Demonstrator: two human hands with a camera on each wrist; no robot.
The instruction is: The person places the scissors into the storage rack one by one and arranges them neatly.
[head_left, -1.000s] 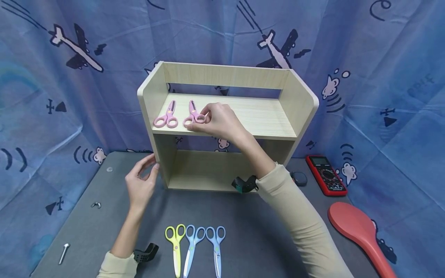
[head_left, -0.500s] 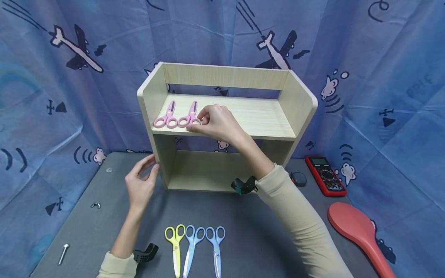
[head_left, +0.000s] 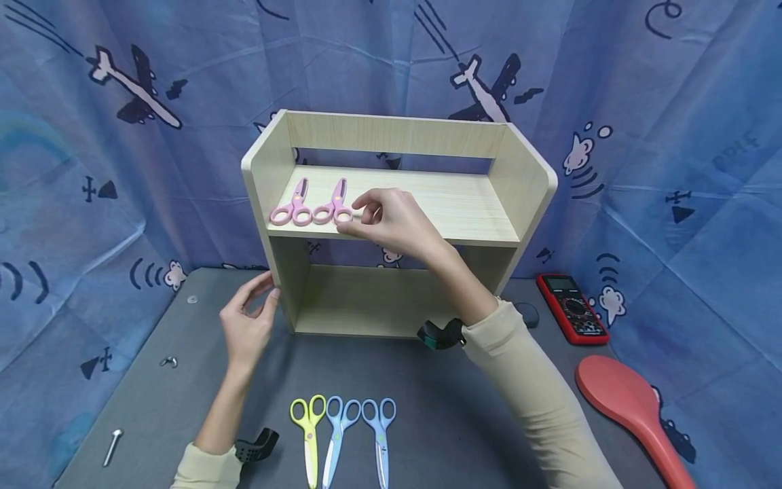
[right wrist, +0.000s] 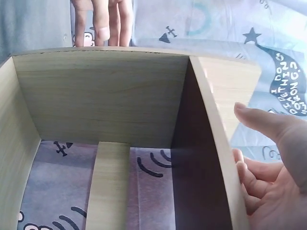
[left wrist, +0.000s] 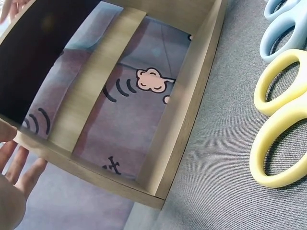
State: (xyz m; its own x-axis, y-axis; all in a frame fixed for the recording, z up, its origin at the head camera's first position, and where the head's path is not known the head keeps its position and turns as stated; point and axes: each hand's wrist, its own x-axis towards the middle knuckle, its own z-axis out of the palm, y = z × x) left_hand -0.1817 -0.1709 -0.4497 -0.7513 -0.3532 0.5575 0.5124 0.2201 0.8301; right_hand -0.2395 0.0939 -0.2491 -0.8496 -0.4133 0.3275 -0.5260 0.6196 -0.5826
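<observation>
Hovering open-fingered by pink scissors (head_left: 332,206) on the shelf (head_left: 464,204) with the right hand (head_left: 391,221), left hand (head_left: 247,319) resting open beside it.

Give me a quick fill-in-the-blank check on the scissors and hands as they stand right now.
The shelf holds ____ pink scissors.
On the table, the yellow scissors lie ____ of the two blue scissors.
The left hand is beside the shelf's ____ side panel.

Missing words: two; left; left
</observation>
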